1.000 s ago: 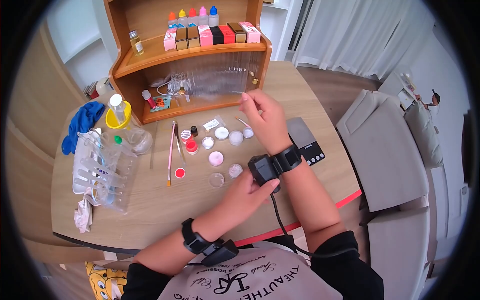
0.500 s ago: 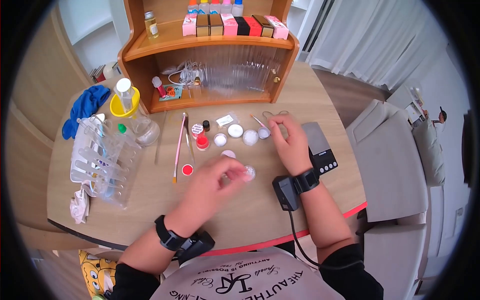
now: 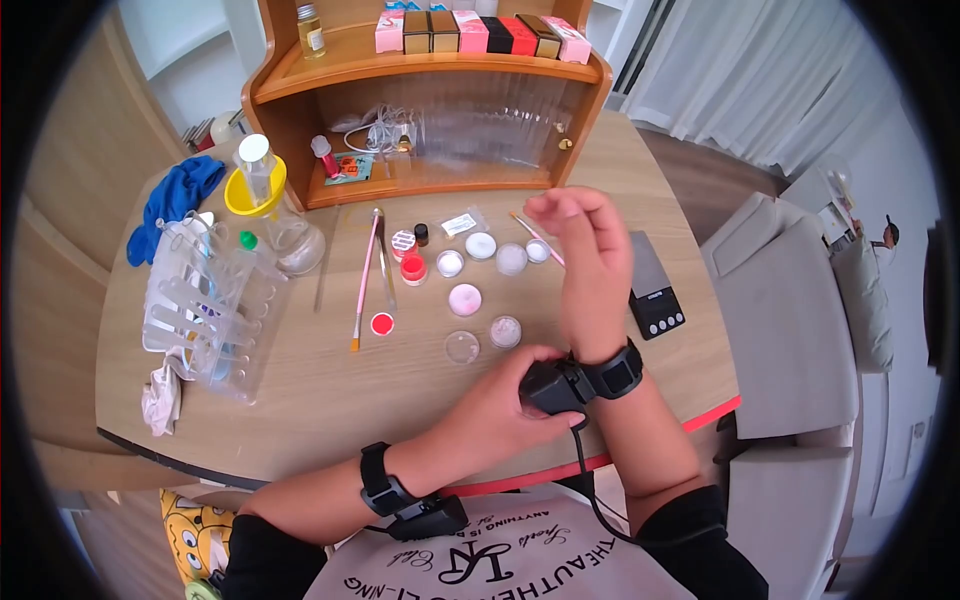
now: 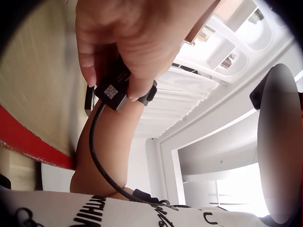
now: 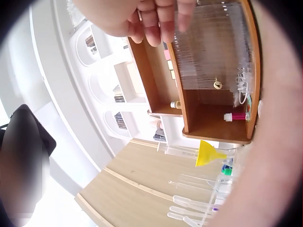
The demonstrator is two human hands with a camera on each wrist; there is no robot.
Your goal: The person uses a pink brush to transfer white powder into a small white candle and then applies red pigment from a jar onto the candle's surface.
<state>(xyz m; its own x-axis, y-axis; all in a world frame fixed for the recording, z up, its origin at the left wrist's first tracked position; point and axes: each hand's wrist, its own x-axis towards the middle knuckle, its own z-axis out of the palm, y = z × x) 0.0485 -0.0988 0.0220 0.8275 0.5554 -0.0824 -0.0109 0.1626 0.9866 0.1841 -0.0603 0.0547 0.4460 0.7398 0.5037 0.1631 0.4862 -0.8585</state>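
My left hand (image 3: 510,405) grips the black wrist camera (image 4: 113,90) strapped to my right wrist, its thumb and fingers on either side of the box. A black cable hangs from that camera. My right hand (image 3: 595,270) is raised above the table beside the small jars, its fingers loosely bent and holding nothing. In the right wrist view its fingertips (image 5: 163,28) show in front of the cabinet. Closest to the hands on the table are a round tub of pale glitter (image 3: 506,332), a clear round lid (image 3: 462,347) and a jar of pink powder (image 3: 465,299).
Further back stand a red jar (image 3: 413,268), white jars and a thin brush (image 3: 367,280). At the left are a clear rack (image 3: 215,330), a yellow funnel (image 3: 255,198) and a blue cloth (image 3: 175,205). A black digital scale (image 3: 658,312) lies right; a wooden cabinet (image 3: 430,190) stands behind.
My left hand left the right wrist camera, passed over the jars half a second ago, and is back gripping it. My right hand dipped toward the table, then rose. The head view shifted.
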